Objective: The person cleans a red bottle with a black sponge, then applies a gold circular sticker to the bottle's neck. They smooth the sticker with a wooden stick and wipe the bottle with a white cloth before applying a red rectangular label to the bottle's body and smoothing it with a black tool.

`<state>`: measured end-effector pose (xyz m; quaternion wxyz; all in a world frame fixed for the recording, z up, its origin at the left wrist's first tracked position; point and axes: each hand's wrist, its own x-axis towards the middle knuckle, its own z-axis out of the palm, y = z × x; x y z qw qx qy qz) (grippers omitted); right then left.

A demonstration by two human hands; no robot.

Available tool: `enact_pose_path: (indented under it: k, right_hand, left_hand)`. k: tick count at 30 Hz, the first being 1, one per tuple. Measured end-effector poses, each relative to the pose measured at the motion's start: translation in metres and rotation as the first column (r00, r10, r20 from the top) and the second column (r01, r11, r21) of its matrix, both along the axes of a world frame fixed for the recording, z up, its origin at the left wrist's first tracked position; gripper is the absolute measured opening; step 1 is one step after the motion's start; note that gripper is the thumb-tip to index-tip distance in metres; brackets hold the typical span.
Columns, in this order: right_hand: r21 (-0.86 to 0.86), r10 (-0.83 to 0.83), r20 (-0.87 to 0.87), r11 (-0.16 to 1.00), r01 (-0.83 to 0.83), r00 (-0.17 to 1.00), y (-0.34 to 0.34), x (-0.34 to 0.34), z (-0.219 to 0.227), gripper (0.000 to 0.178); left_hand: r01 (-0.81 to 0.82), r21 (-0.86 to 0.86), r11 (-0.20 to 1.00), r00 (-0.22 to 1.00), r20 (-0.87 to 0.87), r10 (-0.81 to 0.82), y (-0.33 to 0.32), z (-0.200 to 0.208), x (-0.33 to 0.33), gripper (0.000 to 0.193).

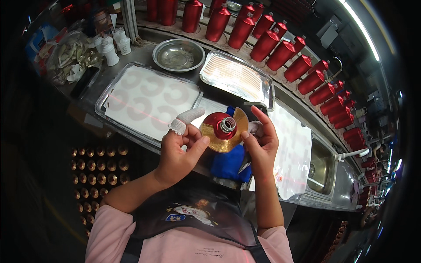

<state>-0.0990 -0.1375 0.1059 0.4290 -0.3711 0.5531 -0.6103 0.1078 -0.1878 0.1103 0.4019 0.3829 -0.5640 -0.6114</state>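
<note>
A red metal bottle (214,119) stands before me with its bare threaded neck (227,125) facing up. Around its shoulder lies a gold C-shaped foil piece (223,145), its ends sticking out past the bottle. My left hand (182,149) pinches the foil's left edge between thumb and fingers; a white knit cover sits on one finger. On the other side my right hand (262,147) pinches the foil's right edge, index finger raised, a pale cover on another finger. Under the bottle is a blue cloth (230,164), partly hidden.
To the left, a tray (100,107) holds white sheeting over ring shapes. Behind are a metal bowl (179,55) and a tray of striped sheets (237,76). Red bottles (265,44) line the back shelf. A sink (322,173) is at right; gold-topped pieces (101,166) stand low left.
</note>
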Motion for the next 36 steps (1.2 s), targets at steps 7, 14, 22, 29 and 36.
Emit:
enact_pose_path:
  k: [7, 14, 22, 29, 36]
  right_hand:
    - [0.025, -0.073, 0.223, 0.997, 0.069, 0.972, 0.001, 0.012, -0.007, 0.061]
    - [-0.064, -0.057, 0.055, 0.996, 0.060, 0.997, 0.015, 0.036, -0.014, 0.083]
    - [-0.045, -0.069, 0.015, 0.997, 0.070, 0.997, 0.010, 0.038, -0.013, 0.079]
    - [-0.050, -0.103, 0.063, 0.993, 0.106, 0.993, 0.003, 0.045, -0.009, 0.070]
    - [-0.068, -0.096, -0.023, 0.993, 0.095, 0.995, 0.008, 0.047, -0.008, 0.071]
  left_hand:
    - [-0.034, 0.114, 0.993, 0.996, -0.073, 0.043, -0.013, -0.008, 0.010, 0.057]
    - [0.208, 0.017, 0.978, 0.963, -0.181, -0.202, -0.020, -0.025, 0.000, 0.076]
    - [0.294, 0.138, 0.946, 0.924, -0.293, -0.244, -0.027, -0.025, 0.006, 0.070]
    - [0.230, 0.137, 0.964, 0.937, -0.298, -0.181, -0.025, -0.020, -0.001, 0.056]
    - [0.211, 0.196, 0.958, 0.946, -0.289, -0.149, -0.025, -0.018, -0.001, 0.056]
